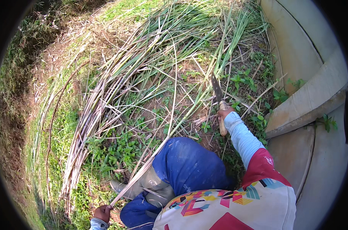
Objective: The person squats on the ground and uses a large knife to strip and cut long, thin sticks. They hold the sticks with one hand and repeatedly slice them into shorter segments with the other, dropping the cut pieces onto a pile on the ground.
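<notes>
Slim stalk [144, 168] in left hand [102, 213], knife [219, 93] (wooden-handled) in right hand [225, 112]

Sunlit weedy ground [122, 151], a heap of leafy stalks [118, 76] and a pale wall [296, 42] show an outdoor, farm-like plot.

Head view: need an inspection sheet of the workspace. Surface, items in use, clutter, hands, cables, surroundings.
Surface: ground with patches of low green weeds.
Items in use: knife with wooden handle; long leafy stalk, possibly more than one. Blade overlaps its leafy part in view; contact cannot be told.
Clutter: large pile of stalks, green and leafy at the far end, pale at the near end.
Left hand: closed on the stalk's pale lower end.
Right hand: closed on the knife's handle.
Cables: nothing seen.
Surroundings: pale wall at right; undergrowth at left.
</notes>
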Action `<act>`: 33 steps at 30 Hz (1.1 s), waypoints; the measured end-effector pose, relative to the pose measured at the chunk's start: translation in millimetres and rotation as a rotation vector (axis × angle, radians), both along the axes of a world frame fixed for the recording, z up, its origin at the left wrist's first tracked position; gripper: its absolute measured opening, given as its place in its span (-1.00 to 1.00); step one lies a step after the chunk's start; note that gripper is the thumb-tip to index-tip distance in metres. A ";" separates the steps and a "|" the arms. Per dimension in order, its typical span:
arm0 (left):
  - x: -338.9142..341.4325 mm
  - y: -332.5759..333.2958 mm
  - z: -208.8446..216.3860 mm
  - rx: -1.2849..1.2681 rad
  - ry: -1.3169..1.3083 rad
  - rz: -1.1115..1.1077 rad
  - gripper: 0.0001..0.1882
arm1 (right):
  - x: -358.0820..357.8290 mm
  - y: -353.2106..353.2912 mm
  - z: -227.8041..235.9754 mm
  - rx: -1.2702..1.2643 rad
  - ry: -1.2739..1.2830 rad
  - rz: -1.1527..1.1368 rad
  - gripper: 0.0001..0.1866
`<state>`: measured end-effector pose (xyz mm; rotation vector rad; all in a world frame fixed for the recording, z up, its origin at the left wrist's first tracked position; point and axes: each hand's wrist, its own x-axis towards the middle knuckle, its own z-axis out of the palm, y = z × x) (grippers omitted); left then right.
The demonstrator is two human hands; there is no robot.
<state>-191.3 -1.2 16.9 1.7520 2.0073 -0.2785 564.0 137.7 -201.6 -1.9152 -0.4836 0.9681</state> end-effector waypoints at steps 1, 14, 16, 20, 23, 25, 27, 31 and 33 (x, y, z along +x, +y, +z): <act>-1.5 1.7 -0.5 0.016 0.004 -0.011 -0.63 | 2.1 -4.0 14.7 0.048 -0.016 0.011 -0.79; 9.8 -10.7 1.9 0.021 0.032 -0.002 -0.60 | 13.7 30.1 322.7 1.580 -0.730 -0.313 -0.55; 12.6 -12.0 2.2 0.040 0.037 0.000 -0.59 | -12.2 38.4 204.8 1.240 -0.477 -0.383 -0.50; 9.2 -12.0 2.4 0.066 -0.003 0.015 -0.64 | -29.7 16.0 -23.5 -0.418 0.009 0.233 -0.19; 12.4 -19.9 21.3 0.081 0.038 0.006 -0.66 | -40.4 -2.6 -40.1 -0.007 0.357 0.191 -0.65; -1.7 -18.9 7.8 0.129 0.013 0.026 -0.65 | -29.2 -9.3 -40.5 0.126 0.420 0.084 -0.84; -17.3 -30.9 12.4 0.147 0.000 0.035 -0.65 | -29.1 -14.8 -9.5 -0.006 0.178 0.101 -0.78; -29.5 -36.4 26.4 0.246 -0.031 0.025 -0.66 | -51.0 -50.0 43.0 -0.266 -0.426 0.061 -0.57; -56.1 -47.4 30.6 0.280 -0.031 0.074 -0.70 | -73.7 -76.8 41.6 -0.245 -0.558 0.103 -0.43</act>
